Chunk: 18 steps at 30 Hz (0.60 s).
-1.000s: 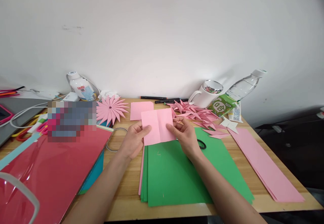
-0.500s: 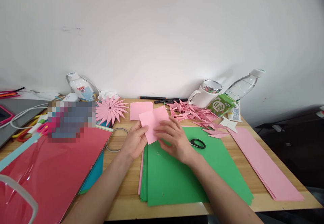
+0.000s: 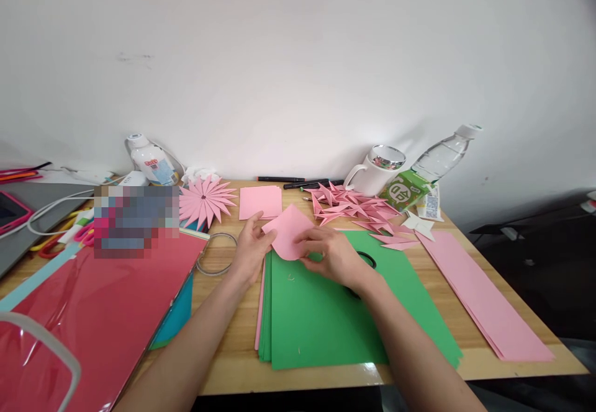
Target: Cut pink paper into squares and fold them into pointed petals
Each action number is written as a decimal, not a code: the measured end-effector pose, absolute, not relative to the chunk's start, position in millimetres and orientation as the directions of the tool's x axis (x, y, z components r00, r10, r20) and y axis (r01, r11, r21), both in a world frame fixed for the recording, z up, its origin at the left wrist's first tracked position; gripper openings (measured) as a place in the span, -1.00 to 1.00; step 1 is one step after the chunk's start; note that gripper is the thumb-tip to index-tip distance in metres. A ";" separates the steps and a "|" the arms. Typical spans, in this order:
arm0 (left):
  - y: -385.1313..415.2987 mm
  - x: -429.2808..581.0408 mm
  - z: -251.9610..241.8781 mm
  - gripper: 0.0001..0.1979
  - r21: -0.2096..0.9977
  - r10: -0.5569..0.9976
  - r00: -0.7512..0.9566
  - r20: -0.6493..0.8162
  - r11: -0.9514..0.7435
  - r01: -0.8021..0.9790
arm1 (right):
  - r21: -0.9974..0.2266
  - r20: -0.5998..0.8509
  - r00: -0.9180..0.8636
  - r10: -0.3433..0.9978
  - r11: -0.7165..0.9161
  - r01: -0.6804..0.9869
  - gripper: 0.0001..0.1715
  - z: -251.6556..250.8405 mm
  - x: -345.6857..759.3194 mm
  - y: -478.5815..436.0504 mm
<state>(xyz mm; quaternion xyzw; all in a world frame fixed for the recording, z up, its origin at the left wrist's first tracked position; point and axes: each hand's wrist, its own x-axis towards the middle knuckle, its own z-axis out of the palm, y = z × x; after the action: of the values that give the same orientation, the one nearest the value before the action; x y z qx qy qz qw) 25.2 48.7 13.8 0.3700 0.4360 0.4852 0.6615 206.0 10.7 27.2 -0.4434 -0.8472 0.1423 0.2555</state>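
Pink paper (image 3: pixel 289 229): likely light, bendy, easily creased; best held by edges. Left hand (image 3: pixel 251 246), right hand (image 3: pixel 331 252) pinching its opposite sides.

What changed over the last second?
The pink sheet, upright and squared between both hands, has turned so a corner points up; its lower part now curves. The left hand keeps its grip on the left side. The right hand shifted its grip from the right edge, fingertips now further left. Unchanged: pink paper star, square stack, green sheets, mug.
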 end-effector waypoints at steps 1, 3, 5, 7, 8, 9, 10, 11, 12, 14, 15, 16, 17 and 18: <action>50.4 24.2 10.2 -0.32 0.943 0.976 0.128 -0.178 0.206 -0.263 | -0.470 0.285 -0.480 0.830 0.557 0.685 -0.87 28.2 208.0 10.4; 53.5 22.3 3.8 -0.35 0.992 0.992 0.107 -0.060 0.071 -0.104 | -0.485 0.236 -0.493 0.838 0.541 0.687 -0.88 30.4 212.0 9.9; 54.9 20.9 0.3 -0.48 0.995 0.986 0.150 0.075 -0.084 0.057 | -0.544 0.160 -0.499 0.852 0.498 0.675 -0.88 32.7 215.8 9.3; 53.5 19.8 1.3 -0.59 0.938 0.954 0.226 0.199 -0.252 0.237 | -0.626 0.076 -0.478 0.875 0.415 0.660 -0.89 34.8 218.2 8.3; 51.6 19.1 3.7 -0.63 0.884 0.929 0.273 0.251 -0.334 0.326 | -0.661 0.042 -0.468 0.883 0.376 0.650 -0.90 35.7 218.7 7.6; 48.9 18.4 7.2 -0.67 0.818 0.899 0.328 0.289 -0.410 0.403 | -0.691 0.017 -0.467 0.884 0.348 0.634 -0.91 36.5 218.6 6.6; 45.5 17.5 11.6 -0.71 0.753 0.869 0.382 0.313 -0.472 0.458 | -0.718 0.002 -0.477 0.879 0.333 0.611 -0.92 37.2 218.2 5.5; 41.5 16.6 16.5 -0.75 0.698 0.829 0.458 0.321 -0.534 0.478 | -0.743 -0.007 -0.498 0.867 0.329 0.584 -0.92 37.8 217.3 4.3; 36.9 15.5 21.3 -0.78 0.670 0.792 0.524 0.313 -0.576 0.469 | -0.763 -0.015 -0.525 0.851 0.329 0.556 -0.92 38.1 216.1 3.1; 27.2 13.3 29.3 -0.79 0.674 0.750 0.610 0.255 -0.590 0.445 | -0.787 -0.036 -0.565 0.825 0.325 0.525 -0.93 38.1 213.7 1.0; 22.7 12.1 31.6 -0.79 0.671 0.742 0.633 0.221 -0.587 0.454 | -0.786 -0.048 -0.571 0.820 0.322 0.528 -0.94 37.7 212.5 0.2; 18.9 11.0 32.7 -0.79 0.662 0.737 0.648 0.192 -0.585 0.469 | -0.778 -0.057 -0.569 0.820 0.321 0.541 -0.95 37.0 211.7 -0.4; 15.8 10.1 32.5 -0.78 0.650 0.727 0.666 0.169 -0.590 0.479 | -0.766 -0.060 -0.564 0.824 0.324 0.555 -0.96 36.1 211.0 -0.8; 13.7 9.2 31.3 -0.77 0.639 0.715 0.681 0.158 -0.600 0.482 | -0.756 -0.059 -0.557 0.828 0.328 0.567 -0.95 35.0 210.7 -0.9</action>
<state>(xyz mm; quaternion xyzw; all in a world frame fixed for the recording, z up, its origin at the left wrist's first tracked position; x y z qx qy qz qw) 9.2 13.7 31.3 0.8708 0.3437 0.2038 0.2865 210.7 -0.9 35.0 -0.4380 -0.7964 0.3799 0.1718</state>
